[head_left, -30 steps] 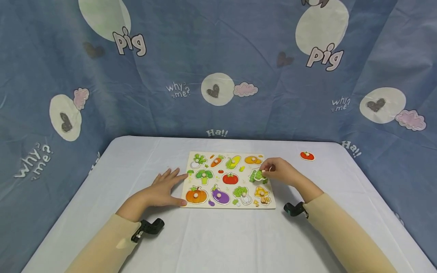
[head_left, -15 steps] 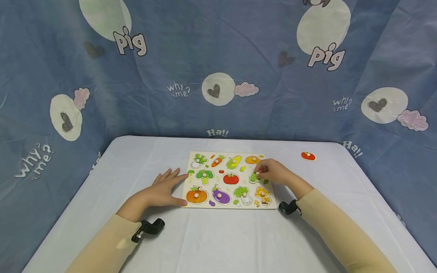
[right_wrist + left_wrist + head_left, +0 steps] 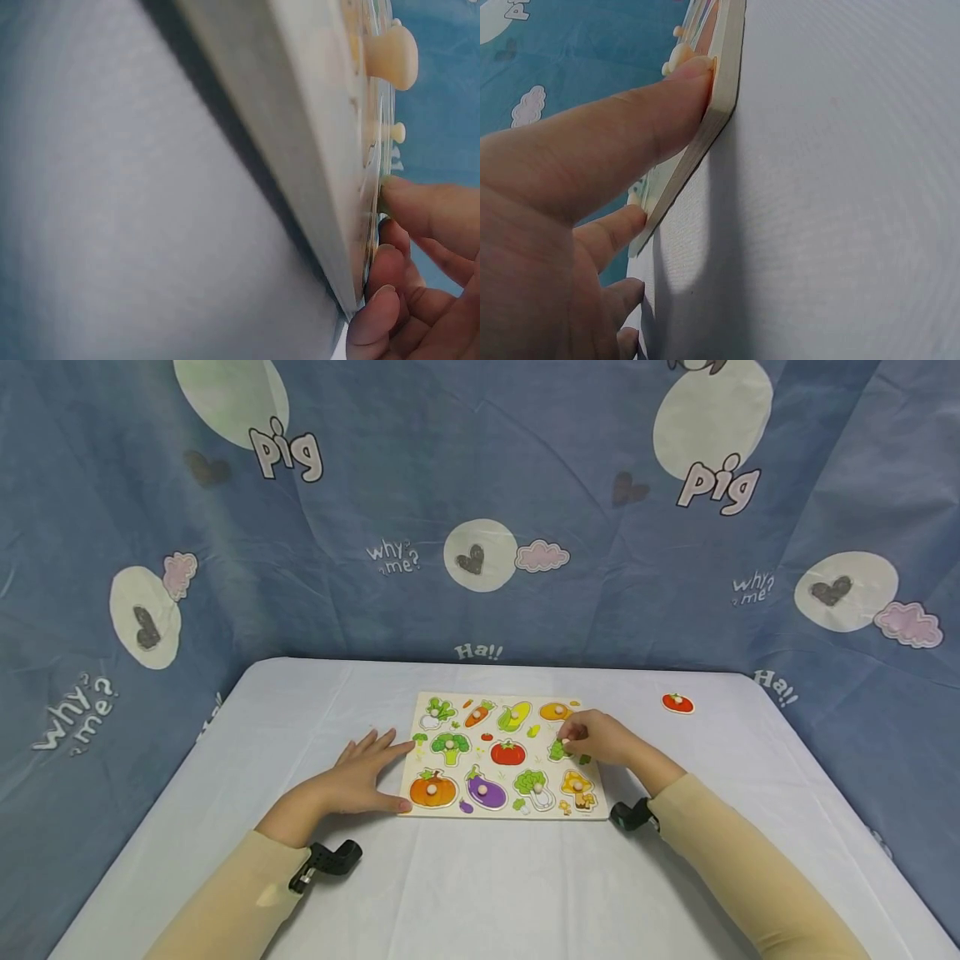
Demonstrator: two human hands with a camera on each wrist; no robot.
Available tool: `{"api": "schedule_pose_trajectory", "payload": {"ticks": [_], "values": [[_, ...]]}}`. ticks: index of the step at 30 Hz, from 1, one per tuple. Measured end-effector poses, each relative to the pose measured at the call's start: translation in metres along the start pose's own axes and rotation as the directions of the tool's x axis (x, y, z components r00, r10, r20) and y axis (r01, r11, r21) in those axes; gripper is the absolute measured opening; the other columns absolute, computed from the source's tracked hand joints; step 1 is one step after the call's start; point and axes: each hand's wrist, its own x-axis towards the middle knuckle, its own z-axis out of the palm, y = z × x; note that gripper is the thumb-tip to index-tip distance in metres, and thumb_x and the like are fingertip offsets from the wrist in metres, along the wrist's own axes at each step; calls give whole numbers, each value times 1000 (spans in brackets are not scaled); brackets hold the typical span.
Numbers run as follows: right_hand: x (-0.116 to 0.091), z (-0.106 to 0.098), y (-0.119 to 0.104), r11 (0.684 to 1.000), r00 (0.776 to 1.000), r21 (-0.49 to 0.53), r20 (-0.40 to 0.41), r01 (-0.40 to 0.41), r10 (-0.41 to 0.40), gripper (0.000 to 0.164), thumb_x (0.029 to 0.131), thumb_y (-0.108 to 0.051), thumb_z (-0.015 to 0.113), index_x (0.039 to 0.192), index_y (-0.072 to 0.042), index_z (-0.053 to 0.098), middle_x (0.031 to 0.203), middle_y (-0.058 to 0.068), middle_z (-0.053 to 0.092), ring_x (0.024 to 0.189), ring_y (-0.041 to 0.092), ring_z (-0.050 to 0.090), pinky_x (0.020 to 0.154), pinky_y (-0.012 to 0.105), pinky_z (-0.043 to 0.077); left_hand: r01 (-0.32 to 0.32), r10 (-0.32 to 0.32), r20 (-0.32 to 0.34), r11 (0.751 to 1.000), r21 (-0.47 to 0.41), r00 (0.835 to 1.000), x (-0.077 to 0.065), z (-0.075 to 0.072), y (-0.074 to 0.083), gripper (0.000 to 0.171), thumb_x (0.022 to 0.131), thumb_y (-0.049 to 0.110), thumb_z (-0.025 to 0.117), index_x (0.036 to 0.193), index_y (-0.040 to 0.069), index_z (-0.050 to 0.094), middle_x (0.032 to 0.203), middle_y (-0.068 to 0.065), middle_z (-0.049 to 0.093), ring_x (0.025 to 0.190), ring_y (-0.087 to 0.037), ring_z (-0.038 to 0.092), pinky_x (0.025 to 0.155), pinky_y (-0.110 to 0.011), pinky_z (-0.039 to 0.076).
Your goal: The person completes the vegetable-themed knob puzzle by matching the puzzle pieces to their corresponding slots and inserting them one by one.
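Note:
A wooden vegetable puzzle board [image 3: 498,777] lies flat on the table. My right hand [image 3: 603,737] is over its right side, the fingertips pinching the knob of a green vegetable puzzle piece [image 3: 557,751]. That piece is partly hidden under the fingers, so I cannot tell whether it sits fully in its recess. In the right wrist view the thumb [image 3: 431,214] and curled fingers are close against the board's face. My left hand [image 3: 352,781] is spread at the board's left edge, thumb [image 3: 641,124] and a finger touching it.
A loose tomato piece [image 3: 678,703] with a knob lies at the table's back right. Knobbed pieces such as the pumpkin [image 3: 432,791], eggplant [image 3: 486,793] and mushroom [image 3: 577,787] sit in the board. Its middle tomato picture [image 3: 507,753] shows no knob. A blue patterned cloth [image 3: 480,618] hangs behind.
Since one second ago my right hand has shifted slightly left, bringing the green piece along with it on the board. Over the last half second hardly anything moved. My left hand stayed put.

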Motion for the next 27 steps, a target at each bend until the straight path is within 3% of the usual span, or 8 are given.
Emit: {"api": "schedule_pose_trajectory", "payload": {"ticks": [12,20,27], "values": [[-9,-8,1,999,999,23,-14,40,-39,11,93,-12,71,104,-8,71,91,3,64,79,18,56,68,30,49,5,-5,3,1000,5,1000,1,0,-2,102,74,60,79,155,14,37,163,-25,16,150,-49,3,116,-68,0],[-23,-30,6,997,990,16,-118,76,-74,19,94,-14,69,110,-3,71,97,7,64,80,21,55,67,32,48,3,-3,5,1000,3,1000,0,-1,-1,102,75,59,79,155,13,37,163,-26,16,150,-49,3,117,-67,0],[-36,-56,17,999,976,8,-213,51,-48,24,96,-17,67,114,-1,69,104,11,65,87,24,55,70,34,49,6,-6,6,1000,5,1000,0,-1,-1,102,74,61,78,156,14,37,163,-25,15,150,-49,2,117,-67,0]]}}
